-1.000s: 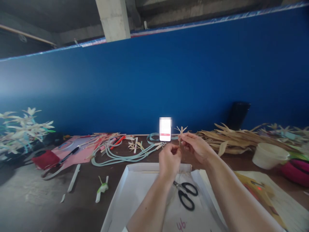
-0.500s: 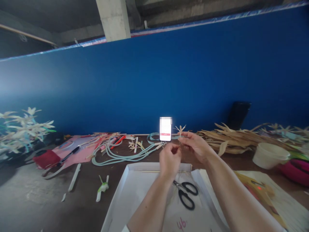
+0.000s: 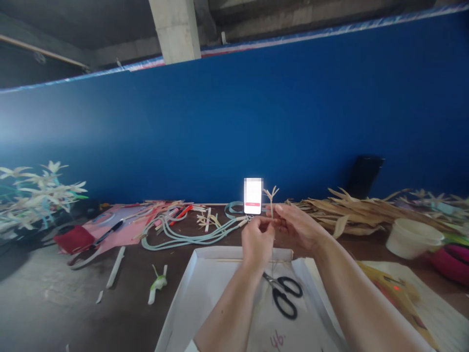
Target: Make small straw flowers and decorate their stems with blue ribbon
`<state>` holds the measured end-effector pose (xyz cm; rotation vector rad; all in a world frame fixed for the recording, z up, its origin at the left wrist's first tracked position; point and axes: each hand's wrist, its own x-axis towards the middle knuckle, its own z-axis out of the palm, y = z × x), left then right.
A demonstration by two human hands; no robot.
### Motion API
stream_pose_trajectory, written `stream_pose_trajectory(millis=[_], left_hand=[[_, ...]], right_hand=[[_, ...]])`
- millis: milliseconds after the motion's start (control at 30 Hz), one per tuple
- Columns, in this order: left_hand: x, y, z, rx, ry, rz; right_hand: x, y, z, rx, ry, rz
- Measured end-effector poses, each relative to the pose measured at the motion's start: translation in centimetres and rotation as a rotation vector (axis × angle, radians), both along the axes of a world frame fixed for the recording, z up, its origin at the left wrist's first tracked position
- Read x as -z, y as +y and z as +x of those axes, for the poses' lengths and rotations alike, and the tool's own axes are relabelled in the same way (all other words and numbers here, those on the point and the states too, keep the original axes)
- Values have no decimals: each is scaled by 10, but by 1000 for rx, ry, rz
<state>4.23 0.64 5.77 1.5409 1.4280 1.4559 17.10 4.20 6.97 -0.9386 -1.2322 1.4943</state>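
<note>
A small pale flower made of dry leaf strips (image 3: 271,193) stands upright on a thin stem between my hands. My left hand (image 3: 258,239) pinches the stem low down, with its thumb and forefinger together. Just to the right, my right hand (image 3: 295,222) has its fingers round the stem higher up, below the petals; its fingertips are partly hidden. Under my hands a pair of scissors with black handles (image 3: 284,296) lies in a shallow white box lid (image 3: 205,288). Close behind the flower, a lit phone (image 3: 252,196) is propped upright.
Dry brown leaves (image 3: 340,212) lie at the back right, beside a white tub (image 3: 412,239). Pale blue cord (image 3: 190,239) loops at the back left, near pink paper (image 3: 126,227). Finished-looking pale flowers (image 3: 47,188) stand far left. A blue partition (image 3: 220,122) closes off the back.
The flower's petals have turned and now look narrower and more upright. My right hand has shifted slightly, its fingers lower along the stem. My left hand keeps its pinch.
</note>
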Motion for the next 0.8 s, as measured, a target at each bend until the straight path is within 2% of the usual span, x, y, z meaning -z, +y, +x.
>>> stream_pose_trajectory(millis=[167, 267, 567, 800], left_hand=[[0, 1, -1, -30, 37, 9], [1, 2, -1, -44, 55, 21], [5, 2, -1, -52, 30, 46], [3, 2, -2, -39, -39, 52]], right_hand=[[3, 3, 1, 11, -166, 40], [3, 3, 1, 4, -184, 69], [4, 2, 1, -66, -25, -10], [-5, -6, 4, -201, 89, -45]])
